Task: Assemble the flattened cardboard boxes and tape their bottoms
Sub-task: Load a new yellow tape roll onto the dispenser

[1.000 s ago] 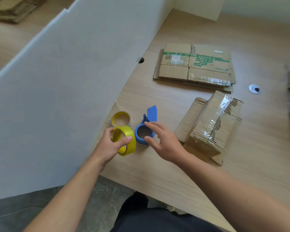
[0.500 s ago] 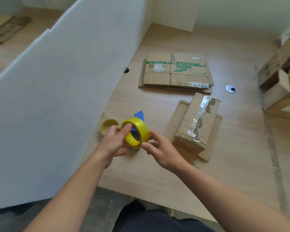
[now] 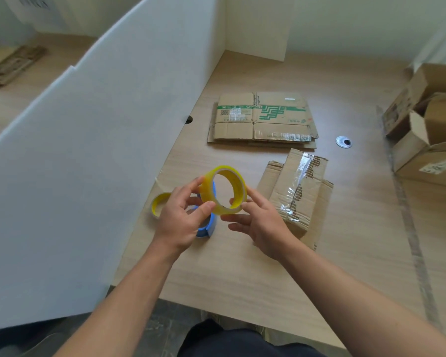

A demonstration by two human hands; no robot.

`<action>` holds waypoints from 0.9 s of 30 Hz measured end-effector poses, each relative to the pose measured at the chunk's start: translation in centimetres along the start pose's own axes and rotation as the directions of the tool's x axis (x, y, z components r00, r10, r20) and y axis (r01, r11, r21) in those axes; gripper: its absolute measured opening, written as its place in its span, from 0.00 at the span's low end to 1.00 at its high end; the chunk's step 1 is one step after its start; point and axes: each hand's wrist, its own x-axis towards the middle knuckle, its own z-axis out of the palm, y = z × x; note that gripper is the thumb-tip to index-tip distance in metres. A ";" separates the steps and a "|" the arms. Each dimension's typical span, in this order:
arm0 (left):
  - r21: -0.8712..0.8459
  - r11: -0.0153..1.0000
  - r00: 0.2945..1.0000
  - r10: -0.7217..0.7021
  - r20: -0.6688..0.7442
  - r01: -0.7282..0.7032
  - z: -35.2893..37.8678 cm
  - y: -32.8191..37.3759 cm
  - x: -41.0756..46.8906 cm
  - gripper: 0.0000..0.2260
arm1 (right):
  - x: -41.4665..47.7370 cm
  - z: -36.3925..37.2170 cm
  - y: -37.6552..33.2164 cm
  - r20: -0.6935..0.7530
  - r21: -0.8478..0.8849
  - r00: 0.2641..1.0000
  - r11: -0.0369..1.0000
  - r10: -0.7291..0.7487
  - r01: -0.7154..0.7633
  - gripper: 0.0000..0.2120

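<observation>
**Yellow tape roll held up in both hands**

The left hand point(image 3: 180, 220) pinches the left rim of the yellow tape roll point(image 3: 237, 185) between thumb and fingers. The right hand point(image 3: 260, 228) grips its lower right edge. The roll stands on edge above the table point(image 3: 345, 228), at centre frame. Beneath it lies a blue dispenser point(image 3: 206, 228), with a second roll point(image 3: 157, 204) to the left. A folded taped box point(image 3: 301, 191) lies to the right, and flattened boxes point(image 3: 263, 119) lie at upper centre.

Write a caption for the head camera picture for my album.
Left hand and right hand hold a yellow tape roll above a blue dispenser; flattened cardboard boxes wait on the wooden table.
</observation>
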 end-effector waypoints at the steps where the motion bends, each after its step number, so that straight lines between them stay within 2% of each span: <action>1: 0.049 0.998 0.999 0.048 -0.006 -0.048 0.1 0.2 0.0 0.24 | -0.1 0.0 -0.1 0.015 0.023 1.000 1.000 0.016 -0.016 0.19; 5: 0.163 0.968 0.982 0.190 0.020 -0.190 0.2 0.4 -0.1 0.27 | -0.5 -0.2 -0.4 0.093 0.094 0.994 0.993 0.059 -0.068 0.16; 8: 0.237 0.934 0.963 0.254 0.088 -0.268 0.2 0.5 -0.2 0.32 | -0.6 -0.4 -0.7 0.139 0.120 0.985 0.985 0.105 -0.122 0.15; 12: 0.345 0.875 0.940 0.303 0.156 -0.340 -0.2 0.8 -0.1 0.34 | -0.8 -0.8 -1.1 0.157 0.063 0.971 0.980 0.179 -0.190 0.18; 15: 0.384 0.848 0.931 0.334 0.151 -0.366 -0.4 1.1 0.0 0.33 | -1.0 -0.8 -1.7 0.158 -0.017 0.971 0.984 0.180 -0.179 0.14; 17: 0.340 0.888 0.951 0.298 0.086 -0.309 -0.3 1.5 0.1 0.33 | -1.1 -1.0 -2.0 0.116 -0.047 0.981 0.987 0.157 -0.152 0.12; 19: 0.263 0.941 0.976 0.219 0.003 -0.213 -0.2 1.8 0.3 0.33 | -1.0 -1.2 -2.2 0.076 -0.067 0.988 0.990 0.133 -0.128 0.15; 21: 0.197 0.973 0.990 0.136 -0.048 -0.124 -0.1 2.0 0.5 0.32 | -1.1 -1.2 -2.4 0.049 -0.101 0.994 0.991 0.096 -0.091 0.13; 22: 0.170 0.982 0.993 0.098 -0.067 -0.086 0.0 2.0 0.6 0.30 | -1.1 -1.1 -2.4 0.034 -0.115 0.997 0.991 0.069 -0.064 0.13; 25: 0.053 0.999 0.987 -0.002 -0.159 0.011 0.4 2.3 1.3 0.14 | -1.2 -0.9 -2.4 0.005 -0.122 0.999 0.992 -0.045 0.045 0.27; 27: 0.028 0.998 0.984 -0.044 -0.172 0.050 0.5 2.6 1.7 0.11 | -1.3 -0.8 -2.6 -0.007 -0.129 0.993 0.985 -0.114 0.112 0.29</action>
